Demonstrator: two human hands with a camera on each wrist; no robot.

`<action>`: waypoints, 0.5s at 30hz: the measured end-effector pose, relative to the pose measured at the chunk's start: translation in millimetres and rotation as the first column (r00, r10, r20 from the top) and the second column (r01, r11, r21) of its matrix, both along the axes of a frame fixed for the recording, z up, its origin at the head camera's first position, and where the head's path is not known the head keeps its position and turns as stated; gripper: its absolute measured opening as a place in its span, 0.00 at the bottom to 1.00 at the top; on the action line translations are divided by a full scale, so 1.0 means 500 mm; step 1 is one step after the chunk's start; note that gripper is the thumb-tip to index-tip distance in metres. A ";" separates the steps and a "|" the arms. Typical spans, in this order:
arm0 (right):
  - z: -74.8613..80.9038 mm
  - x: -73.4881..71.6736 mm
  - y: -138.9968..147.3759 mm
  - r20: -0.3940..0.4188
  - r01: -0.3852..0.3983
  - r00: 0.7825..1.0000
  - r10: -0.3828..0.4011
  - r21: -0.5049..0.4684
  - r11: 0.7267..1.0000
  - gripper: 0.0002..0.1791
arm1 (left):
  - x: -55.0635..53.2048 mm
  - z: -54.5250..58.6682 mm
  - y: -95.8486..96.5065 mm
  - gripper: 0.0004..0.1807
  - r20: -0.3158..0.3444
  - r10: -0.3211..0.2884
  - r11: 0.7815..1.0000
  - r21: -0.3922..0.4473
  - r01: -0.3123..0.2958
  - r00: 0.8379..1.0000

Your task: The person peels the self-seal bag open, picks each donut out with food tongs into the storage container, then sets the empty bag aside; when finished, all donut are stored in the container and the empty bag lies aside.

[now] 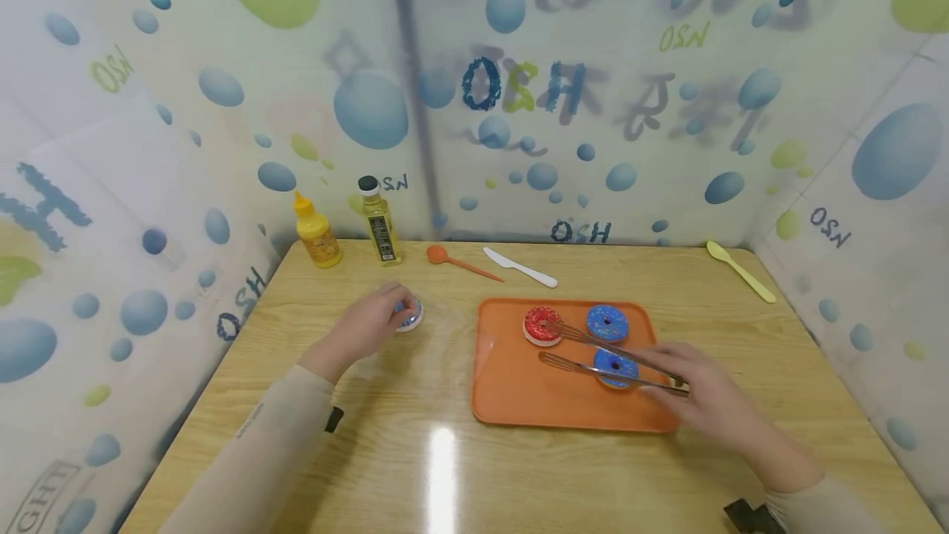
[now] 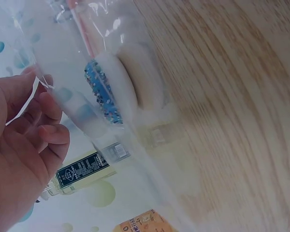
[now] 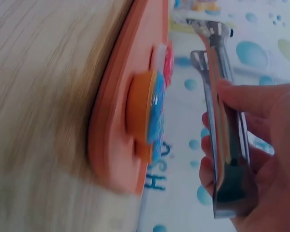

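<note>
My left hand (image 1: 363, 326) pinches the edge of a clear plastic bag (image 2: 111, 21) between thumb and index finger. A toy donut (image 2: 102, 92) with blue sprinkled icing and a pale base shows through the plastic, standing on edge in the left wrist view. My right hand (image 1: 700, 394) grips metal tongs (image 3: 227, 125) with their arms apart, above an orange tray (image 1: 511, 409). On that tray lie a red-iced donut (image 1: 535, 328), a blue-iced donut (image 1: 607, 322) and a second blue-iced donut (image 1: 610, 363), partly covered by the tongs. Nothing is held between the tong tips.
Behind my left hand stand a yellow squeeze bottle (image 1: 319, 239) and a dark-capped oil bottle (image 1: 381, 231). An orange spoon (image 1: 439, 255) and a white knife (image 1: 522, 269) lie behind the tray. A yellow-green utensil (image 1: 741, 272) is at the back right. Patterned walls enclose the table.
</note>
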State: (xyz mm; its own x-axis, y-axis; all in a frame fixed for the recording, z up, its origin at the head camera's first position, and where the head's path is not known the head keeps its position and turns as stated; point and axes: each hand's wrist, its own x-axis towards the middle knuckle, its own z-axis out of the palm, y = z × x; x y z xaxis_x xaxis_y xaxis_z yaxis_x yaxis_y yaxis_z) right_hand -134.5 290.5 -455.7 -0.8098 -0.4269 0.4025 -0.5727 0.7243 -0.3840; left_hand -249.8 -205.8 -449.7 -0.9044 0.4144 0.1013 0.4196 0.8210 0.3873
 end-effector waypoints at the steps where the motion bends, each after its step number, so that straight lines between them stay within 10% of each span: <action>1: 0.000 -0.002 -0.012 0.001 0.000 1.000 0.000 0.006 1.000 0.29 | 0.000 0.001 0.000 0.03 0.002 0.004 1.000 -0.001 -0.004 1.000; 15: -0.005 -0.019 -0.150 0.117 -0.007 0.993 0.004 0.029 1.000 0.25 | 0.000 0.000 0.000 0.03 -0.001 0.004 1.000 0.017 -0.004 1.000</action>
